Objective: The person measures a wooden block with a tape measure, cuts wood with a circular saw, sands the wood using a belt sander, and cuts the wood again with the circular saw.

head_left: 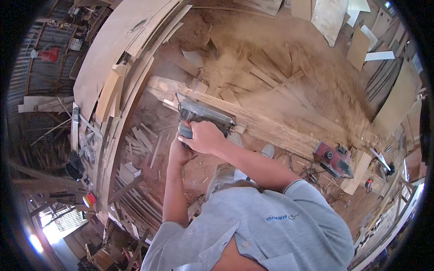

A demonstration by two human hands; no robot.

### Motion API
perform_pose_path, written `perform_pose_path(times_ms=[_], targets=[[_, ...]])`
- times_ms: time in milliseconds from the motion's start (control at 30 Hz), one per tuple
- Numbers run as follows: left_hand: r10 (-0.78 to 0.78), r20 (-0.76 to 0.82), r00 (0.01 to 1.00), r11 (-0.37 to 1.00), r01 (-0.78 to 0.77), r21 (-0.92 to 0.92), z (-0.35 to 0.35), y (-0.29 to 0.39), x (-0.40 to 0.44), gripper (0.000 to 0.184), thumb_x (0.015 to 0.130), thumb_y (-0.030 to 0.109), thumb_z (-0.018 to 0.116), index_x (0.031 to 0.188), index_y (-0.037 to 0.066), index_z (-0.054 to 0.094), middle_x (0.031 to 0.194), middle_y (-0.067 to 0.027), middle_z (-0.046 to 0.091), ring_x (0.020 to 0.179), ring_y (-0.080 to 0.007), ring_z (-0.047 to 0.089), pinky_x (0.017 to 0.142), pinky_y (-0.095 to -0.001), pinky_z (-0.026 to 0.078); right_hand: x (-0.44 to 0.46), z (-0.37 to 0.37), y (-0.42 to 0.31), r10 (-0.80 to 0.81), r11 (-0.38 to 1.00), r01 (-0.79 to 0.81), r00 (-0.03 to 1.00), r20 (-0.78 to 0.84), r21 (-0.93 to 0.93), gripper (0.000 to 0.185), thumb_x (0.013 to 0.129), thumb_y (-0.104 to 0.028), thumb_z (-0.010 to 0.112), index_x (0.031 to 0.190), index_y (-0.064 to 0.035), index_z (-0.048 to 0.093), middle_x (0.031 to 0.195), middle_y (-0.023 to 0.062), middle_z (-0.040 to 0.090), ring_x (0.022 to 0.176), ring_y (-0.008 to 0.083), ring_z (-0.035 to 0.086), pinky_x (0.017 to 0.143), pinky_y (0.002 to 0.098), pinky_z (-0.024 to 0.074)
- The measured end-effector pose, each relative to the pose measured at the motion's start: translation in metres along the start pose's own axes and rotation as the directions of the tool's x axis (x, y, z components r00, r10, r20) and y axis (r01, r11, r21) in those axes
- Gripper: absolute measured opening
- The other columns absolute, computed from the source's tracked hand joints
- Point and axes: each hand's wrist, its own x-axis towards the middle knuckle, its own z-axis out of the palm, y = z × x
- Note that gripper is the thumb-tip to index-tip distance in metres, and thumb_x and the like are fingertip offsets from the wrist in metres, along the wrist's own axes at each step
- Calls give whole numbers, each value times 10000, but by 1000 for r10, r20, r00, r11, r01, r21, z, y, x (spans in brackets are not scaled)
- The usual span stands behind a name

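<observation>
A grey and black power tool (203,113) rests on a long rough timber beam (266,124), near its left end. My right hand (205,137) is wrapped round the tool's rear part, beside a dark rounded piece with a red spot. Just below it my left hand (181,152) is raised against the same end of the tool; its fingers are partly hidden. Fine dust hangs in the air beyond the beam.
A red power tool (333,158) sits towards the beam's right end, by a short wood block (356,171). Large stacked boards (108,54) stand at the left. Sawdust and offcuts (275,81) cover the ground beyond. My shoes (267,151) show below the beam.
</observation>
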Motion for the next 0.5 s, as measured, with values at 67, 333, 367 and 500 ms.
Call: perform_pose_path(times_ms=[67, 333, 367, 500], targets=[[-7, -4, 1000, 1000, 6, -29, 0, -5, 2, 978, 635, 324, 1026, 1454, 97, 543, 1252, -131, 753, 1170, -347, 737, 959, -443, 586, 2, 1, 0, -7, 1000, 7, 1000, -6, -8, 642, 953, -554, 708, 995, 86, 719, 885, 301, 746, 872, 476, 742, 830, 548, 583], [-156, 130, 979, 667, 202, -717, 5, -52, 25, 923, 673, 262, 1013, 1451, 97, 545, 1230, -86, 764, 1127, -258, 754, 934, -405, 600, 12, 6, -2, -12, 1000, 12, 1000, 7, -7, 641, 950, -565, 715, 956, 76, 727, 874, 298, 744, 861, 477, 741, 815, 544, 584], [-207, 209, 956, 504, 287, -814, 4, -47, 27, 915, 680, 242, 1012, 1453, 100, 544, 1219, -71, 764, 1112, -231, 751, 915, -395, 605, 13, 6, -4, -12, 1000, 12, 1000, 15, -4, 641, 950, -566, 716, 949, 75, 727, 874, 298, 744, 861, 478, 740, 813, 545, 584], [-295, 299, 908, 318, 388, -865, -3, -26, 25, 914, 697, 169, 1011, 1473, 113, 532, 1187, -18, 753, 1062, -143, 727, 834, -356, 621, 17, 2, -8, -20, 1000, 20, 999, 26, -17, 608, 970, -530, 707, 1072, 69, 730, 912, 292, 759, 889, 468, 755, 823, 543, 610]])
